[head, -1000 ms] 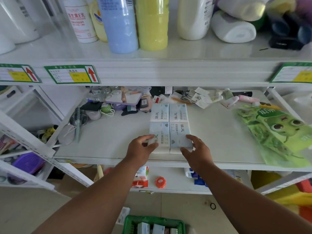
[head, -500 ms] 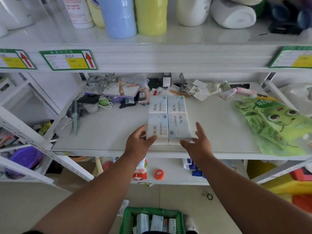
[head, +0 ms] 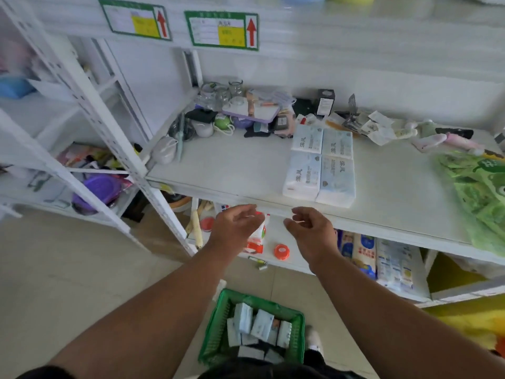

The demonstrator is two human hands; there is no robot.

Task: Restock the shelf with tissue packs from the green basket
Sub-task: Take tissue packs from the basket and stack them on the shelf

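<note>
Several pale blue and white tissue packs (head: 321,165) lie in a tidy block on the white shelf (head: 232,170), close to its front edge. My left hand (head: 235,228) and my right hand (head: 311,233) hover just below that edge, apart from the packs, fingers loosely curled and holding nothing. On the floor under my arms stands the green basket (head: 216,332) with several more tissue packs (head: 254,324) standing in it.
Small items clutter the shelf's back: glass jars (head: 221,93), a purple-edged tray (head: 251,113), a black box (head: 325,101). A green printed bag (head: 481,192) lies at the right. The lower shelf holds an orange tape roll (head: 282,251) and packaged goods (head: 382,261). A white slanted rack post (head: 90,110) stands left.
Both hands have let go of the stacked tissue packs and pulled back below the shelf edge. The view has tilted down and left, bringing the green basket further into sight.
</note>
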